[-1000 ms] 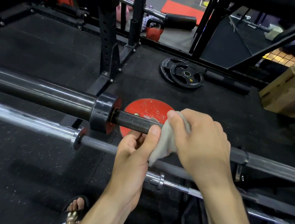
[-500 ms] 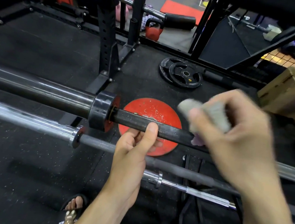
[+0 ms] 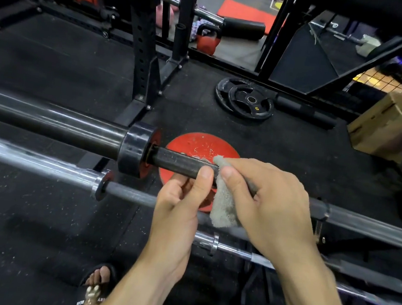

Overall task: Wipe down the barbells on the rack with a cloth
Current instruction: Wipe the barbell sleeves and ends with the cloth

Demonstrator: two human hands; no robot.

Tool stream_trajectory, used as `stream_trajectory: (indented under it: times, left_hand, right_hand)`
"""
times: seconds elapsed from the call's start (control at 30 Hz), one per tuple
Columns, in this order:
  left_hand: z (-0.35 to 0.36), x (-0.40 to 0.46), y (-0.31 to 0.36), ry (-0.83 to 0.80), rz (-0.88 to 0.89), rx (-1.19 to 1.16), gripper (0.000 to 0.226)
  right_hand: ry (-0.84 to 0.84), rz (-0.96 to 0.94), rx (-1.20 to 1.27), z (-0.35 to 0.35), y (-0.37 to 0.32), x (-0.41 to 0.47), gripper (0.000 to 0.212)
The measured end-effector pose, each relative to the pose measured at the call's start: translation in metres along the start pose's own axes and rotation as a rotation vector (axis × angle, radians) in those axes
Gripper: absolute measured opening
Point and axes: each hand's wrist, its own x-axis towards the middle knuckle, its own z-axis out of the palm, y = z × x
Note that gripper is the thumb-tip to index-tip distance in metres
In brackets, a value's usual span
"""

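Two hands back on the dark bar, cloth pressed down again

Half a second ago the right hand was lifted clear and blurred, well right of the grip; now the right hand (image 3: 271, 206) sits on the dark barbell (image 3: 178, 164) again, fingers curled over the grey cloth (image 3: 223, 206) and wrapping it onto the shaft just beside the left thumb. The left hand (image 3: 181, 200) has not shifted: it grips the shaft from below, thumb over the top, close to the black collar (image 3: 134, 148). I judge this as the start of a fresh stroke on the same stretch of knurling, so this bar is not finished, and the chrome barbell (image 3: 29, 159) below and the lower barbell (image 3: 233, 251) nearer the feet look untouched for now.

Only one container shows: a cardboard box (image 3: 385, 124) at the right edge, partly cut off; its contents cannot be seen. A red plate (image 3: 196, 144) and a black plate (image 3: 246, 102) lie on the floor beyond.
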Motion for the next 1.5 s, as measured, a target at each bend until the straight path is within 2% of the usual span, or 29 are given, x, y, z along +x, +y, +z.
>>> stream_trajectory:
  times: [0.17, 0.27, 0.37, 0.5, 0.67, 0.77, 0.9, 1.0, 1.13, 1.2, 1.33, 1.43, 1.5]
  left_hand:
    - [-0.001, 0.002, -0.002, 0.044, -0.007, 0.001, 0.032]
    - [-0.002, 0.003, -0.002, 0.081, 0.008, 0.023, 0.027]
    - [-0.003, 0.004, -0.004, 0.064, 0.008, 0.03, 0.032]
    - [-0.003, 0.003, -0.002, 0.009, -0.002, -0.012, 0.033]
    - [-0.007, 0.005, -0.001, 0.046, -0.001, 0.045, 0.021]
    - [-0.005, 0.005, -0.001, 0.029, 0.007, 0.029, 0.02]
    - [-0.006, 0.006, 0.001, -0.007, -0.002, 0.031, 0.03]
    - [-0.01, 0.007, 0.001, 0.014, -0.023, 0.048, 0.035]
    - [-0.011, 0.008, 0.001, 0.076, -0.035, 0.074, 0.065]
    - [-0.01, 0.008, 0.002, 0.089, -0.031, 0.06, 0.062]
    - [-0.01, 0.007, 0.006, 0.058, -0.042, 0.082, 0.068]
    - [-0.012, 0.007, 0.005, 0.089, -0.042, 0.083, 0.077]
    - [-0.012, 0.007, 0.002, 0.111, -0.038, 0.076, 0.071]
  right_hand:
    - [0.154, 0.163, -0.095, 0.007, -0.002, 0.007, 0.037]
    - [0.161, 0.262, -0.129, -0.007, 0.008, 0.007, 0.038]
    - [0.182, 0.159, -0.096, -0.007, 0.005, 0.008, 0.042]
    - [0.203, 0.005, -0.115, 0.02, -0.018, 0.01, 0.034]
    - [0.165, 0.191, -0.172, -0.016, 0.016, 0.006, 0.036]
    - [0.202, 0.118, -0.161, -0.006, 0.004, 0.007, 0.037]
    - [0.211, -0.004, -0.095, 0.025, -0.019, 0.009, 0.031]
    - [0.215, 0.083, -0.111, 0.005, 0.003, 0.006, 0.035]
    - [0.244, 0.186, -0.21, -0.004, 0.006, 0.004, 0.04]
    - [0.264, 0.136, -0.261, 0.014, -0.017, 0.008, 0.035]
    - [0.328, 0.039, -0.14, 0.038, -0.037, 0.009, 0.02]
    - [0.319, 0.114, -0.216, 0.014, -0.005, 0.006, 0.028]
    - [0.298, 0.21, -0.234, -0.001, 0.011, 0.005, 0.037]
